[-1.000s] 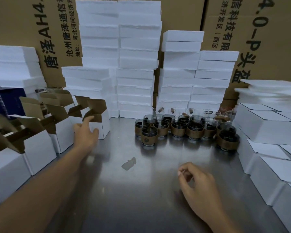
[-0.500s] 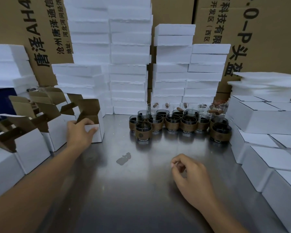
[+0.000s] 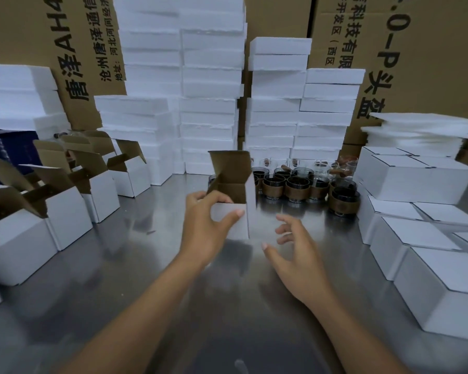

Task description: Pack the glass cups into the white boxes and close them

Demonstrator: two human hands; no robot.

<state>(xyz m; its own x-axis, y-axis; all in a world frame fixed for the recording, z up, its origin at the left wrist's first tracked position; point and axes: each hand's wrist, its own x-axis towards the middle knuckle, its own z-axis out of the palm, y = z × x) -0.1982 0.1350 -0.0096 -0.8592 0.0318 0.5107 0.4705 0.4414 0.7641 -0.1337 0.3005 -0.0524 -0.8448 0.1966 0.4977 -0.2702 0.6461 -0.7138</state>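
Note:
My left hand (image 3: pixel 204 225) grips an open white box (image 3: pixel 241 206) at the middle of the steel table, its brown lid flap standing up. The thumb lies on the near wall and the fingers curl round the left rim. My right hand (image 3: pixel 295 255) hovers just right of the box with fingers spread, holding nothing. Several glass cups (image 3: pixel 297 186) with brown sleeves stand in a cluster behind the box, partly hidden by it.
Several open white boxes (image 3: pixel 65 211) line the left side. Closed white boxes (image 3: pixel 416 238) are stacked along the right. Tall stacks of white foam pieces (image 3: pixel 211 103) and big cardboard cartons (image 3: pixel 389 49) fill the back. The steel table (image 3: pixel 227 306) shows bare in front.
My left hand took one open box from the left row and brought it to the table's middle. My right hand opened and moved up beside it.

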